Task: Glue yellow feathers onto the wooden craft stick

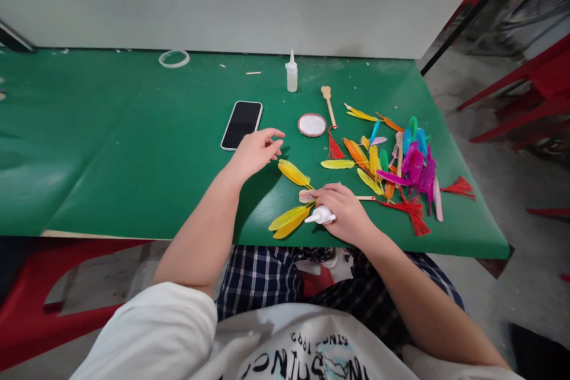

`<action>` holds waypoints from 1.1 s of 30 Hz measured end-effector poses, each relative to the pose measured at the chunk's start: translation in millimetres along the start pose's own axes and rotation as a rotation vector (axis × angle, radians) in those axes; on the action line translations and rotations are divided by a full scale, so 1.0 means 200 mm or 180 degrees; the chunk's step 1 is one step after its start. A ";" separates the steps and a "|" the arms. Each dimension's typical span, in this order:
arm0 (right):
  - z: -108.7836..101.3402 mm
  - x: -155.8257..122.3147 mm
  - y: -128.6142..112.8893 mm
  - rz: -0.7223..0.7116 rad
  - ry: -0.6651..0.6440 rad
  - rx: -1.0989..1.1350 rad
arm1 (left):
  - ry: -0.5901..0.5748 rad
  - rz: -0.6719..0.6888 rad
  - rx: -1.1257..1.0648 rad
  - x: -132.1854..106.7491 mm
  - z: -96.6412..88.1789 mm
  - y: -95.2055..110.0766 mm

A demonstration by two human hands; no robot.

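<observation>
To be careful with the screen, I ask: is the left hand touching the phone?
Cannot tell: in the head view, the left hand overlaps the phone at its near right corner, hiding any contact or gap.

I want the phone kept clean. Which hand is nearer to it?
Left hand, at the near right corner of the phone, contact unclear; the right hand is farther right, holding a bottle.

— So, what sort of place is being looked at?
— A craft workshop, by the look of it: loose feathers (pixel 415 165) and nozzle bottles (pixel 291 78) are spread across a green-covered table (pixel 124 148)!
— And beyond?
— Red stools (pixel 552 65) are seen on bare grey floor (pixel 474 184).
</observation>
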State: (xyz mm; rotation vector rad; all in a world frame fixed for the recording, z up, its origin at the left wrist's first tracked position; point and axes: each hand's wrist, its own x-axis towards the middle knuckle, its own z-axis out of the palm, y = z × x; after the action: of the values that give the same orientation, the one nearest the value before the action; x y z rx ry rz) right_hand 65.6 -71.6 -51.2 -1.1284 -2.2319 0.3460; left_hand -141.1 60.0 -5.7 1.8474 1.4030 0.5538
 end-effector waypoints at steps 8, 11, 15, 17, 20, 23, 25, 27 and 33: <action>0.00 -0.01 0.01 -0.0026 0.0053 0.0024 | -0.0347 0.0999 0.0541 -0.02 0.04 0.03; 0.00 0.00 0.01 -0.0008 0.0026 0.0045 | -0.0557 0.1533 0.0850 -0.01 0.04 0.03; 0.00 0.00 0.01 0.0039 -0.0038 0.0007 | -0.1108 0.1848 0.1020 -0.02 0.06 0.03; 0.00 -0.01 0.01 0.0059 -0.0040 0.0065 | -0.1364 0.1957 0.1095 -0.03 0.07 0.03; -0.01 -0.01 0.02 0.0214 -0.0029 0.0282 | -0.1536 0.2022 0.1279 -0.04 0.09 0.04; -0.01 -0.01 0.02 0.0358 -0.0033 0.0467 | -0.1522 0.2021 0.1441 -0.05 0.09 0.05; -0.02 -0.01 0.02 0.0354 -0.0045 0.0511 | -0.1484 0.2020 0.1509 -0.05 0.09 0.05; -0.02 0.00 0.02 0.0320 -0.0045 0.0529 | -0.1459 0.2024 0.1541 -0.05 0.10 0.05; -0.02 0.00 0.02 0.0321 -0.0033 0.0601 | -0.1384 0.2089 0.1640 -0.05 0.11 0.04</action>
State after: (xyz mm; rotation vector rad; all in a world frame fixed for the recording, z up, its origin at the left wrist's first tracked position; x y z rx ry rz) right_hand 71.3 -69.7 -49.4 -1.1410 -2.1053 0.5925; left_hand -123.2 43.0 -12.7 2.6639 0.6602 0.0634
